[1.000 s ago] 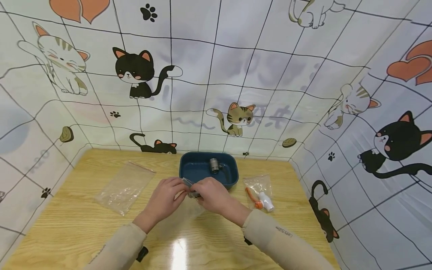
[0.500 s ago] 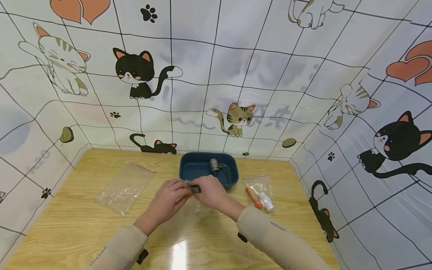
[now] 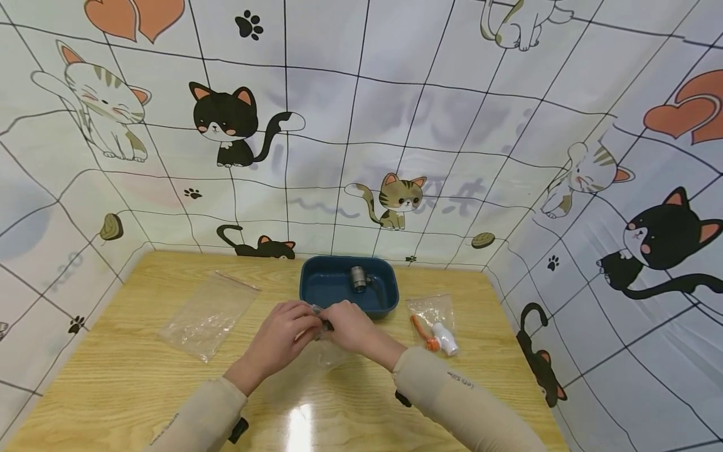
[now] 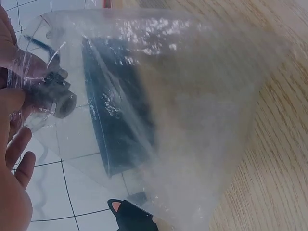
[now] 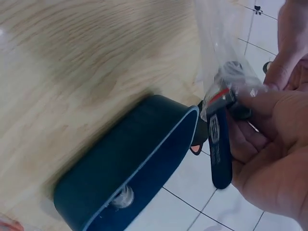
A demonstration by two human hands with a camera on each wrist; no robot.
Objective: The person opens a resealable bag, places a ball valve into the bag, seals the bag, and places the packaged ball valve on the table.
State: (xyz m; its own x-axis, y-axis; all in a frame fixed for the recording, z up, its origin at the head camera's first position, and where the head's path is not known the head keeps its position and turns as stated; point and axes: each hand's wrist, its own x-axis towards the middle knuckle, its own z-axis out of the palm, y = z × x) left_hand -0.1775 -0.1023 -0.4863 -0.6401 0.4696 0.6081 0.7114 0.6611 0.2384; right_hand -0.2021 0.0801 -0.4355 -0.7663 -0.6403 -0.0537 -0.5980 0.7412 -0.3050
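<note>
Over the near rim of a dark blue bin (image 3: pixel 316 304), both hands meet at a small clear plastic bag (image 4: pixel 202 110). A grey metal valve (image 4: pixel 62 103) shows through the bag's film. Its dark lever handle (image 5: pixel 220 154) sticks out by the bag's red-lined mouth (image 5: pixel 217 97) in the right wrist view. My left hand (image 3: pixel 285 333) grips the bag around its mouth, fingers bent. My right hand (image 3: pixel 347 326) pinches the valve near the base of the lever. In the head view the fingers hide most of the valve, and the bag hangs down below them.
Inside the bin lies a metal fitting (image 3: pixel 358 279). A flat clear zip bag (image 3: pixel 209 314) lies on the wooden table (image 3: pixel 113 389) at left. To the right, another clear bag (image 3: pixel 432 307) holds an orange piece (image 3: pixel 426 336) and a white piece (image 3: pixel 445 339). Cat-print walls stand behind and beside the table.
My right hand has shifted slightly left, closer to the left hand. The valve part that showed between the hands has turned and is now mostly covered by fingers.
</note>
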